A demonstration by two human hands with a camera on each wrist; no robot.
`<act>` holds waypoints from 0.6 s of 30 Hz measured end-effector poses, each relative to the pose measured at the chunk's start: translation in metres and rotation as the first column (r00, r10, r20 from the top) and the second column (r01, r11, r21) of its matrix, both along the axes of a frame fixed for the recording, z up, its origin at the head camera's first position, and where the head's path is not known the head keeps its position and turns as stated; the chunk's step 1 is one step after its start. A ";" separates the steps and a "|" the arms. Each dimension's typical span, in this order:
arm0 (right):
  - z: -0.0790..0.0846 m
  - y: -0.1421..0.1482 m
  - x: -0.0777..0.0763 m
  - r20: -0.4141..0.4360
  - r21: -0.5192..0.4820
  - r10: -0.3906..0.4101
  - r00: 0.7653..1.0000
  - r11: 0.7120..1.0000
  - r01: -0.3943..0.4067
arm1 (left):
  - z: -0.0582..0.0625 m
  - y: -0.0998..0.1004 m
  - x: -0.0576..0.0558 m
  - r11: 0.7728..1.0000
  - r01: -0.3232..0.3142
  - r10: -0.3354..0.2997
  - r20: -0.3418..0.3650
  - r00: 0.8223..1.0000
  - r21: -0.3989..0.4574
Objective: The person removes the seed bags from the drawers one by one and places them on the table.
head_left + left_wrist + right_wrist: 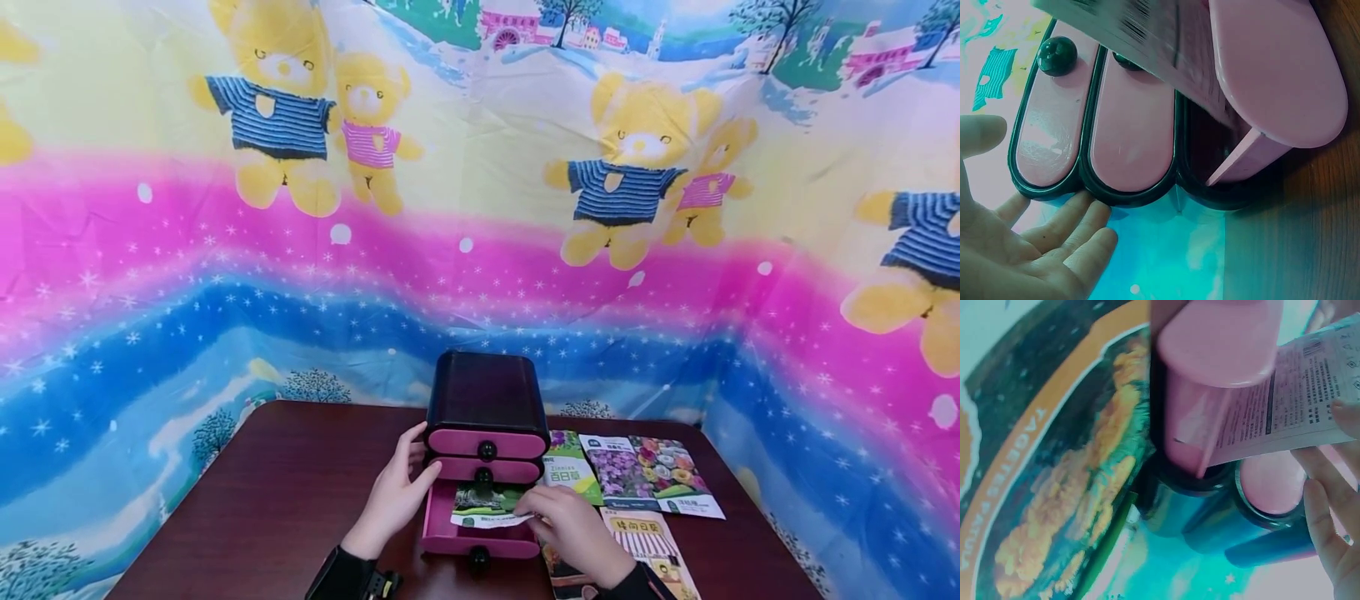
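Note:
A small black cabinet [486, 387] with pink drawers stands on the table. Its bottom drawer [442, 546] is pulled out; the upper two are closed. My left hand [393, 500] rests against the cabinet's left side, and the left wrist view shows its fingers [1088, 250] fairly straight along the edge. My right hand [573, 529] pinches the right end of a seed packet [487, 506], which slants into the bottom drawer. Printed text on the back of this packet shows in both wrist views. How deep its far end reaches inside the drawer is hidden.
Several more seed packets lie right of the cabinet: a green one [573, 475], two flowered ones [618, 475] [671, 467] and one with a striped awning [645, 542]. Dark wooden table [262, 492] extends to the left. A bear-printed curtain [480, 167] hangs behind.

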State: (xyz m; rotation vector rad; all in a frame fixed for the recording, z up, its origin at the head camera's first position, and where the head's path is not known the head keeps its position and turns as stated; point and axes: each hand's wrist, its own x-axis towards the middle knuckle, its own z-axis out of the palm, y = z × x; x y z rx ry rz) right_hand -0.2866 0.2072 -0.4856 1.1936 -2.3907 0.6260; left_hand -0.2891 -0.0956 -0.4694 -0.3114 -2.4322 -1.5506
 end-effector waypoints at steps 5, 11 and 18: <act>0.011 0.007 0.013 -0.029 -0.117 0.020 0.999 0.993 -0.023 | 0.001 0.000 0.001 1.000 0.007 -0.007 -0.008 1.000 0.006; 0.024 0.019 0.029 -0.080 -0.232 -0.042 0.996 0.973 0.023 | 0.000 0.000 0.000 1.000 0.008 -0.008 0.009 1.000 0.014; 0.040 0.048 0.042 -0.197 -0.297 -0.160 0.967 0.950 0.096 | -0.001 0.000 0.000 1.000 0.011 -0.011 0.007 1.000 0.006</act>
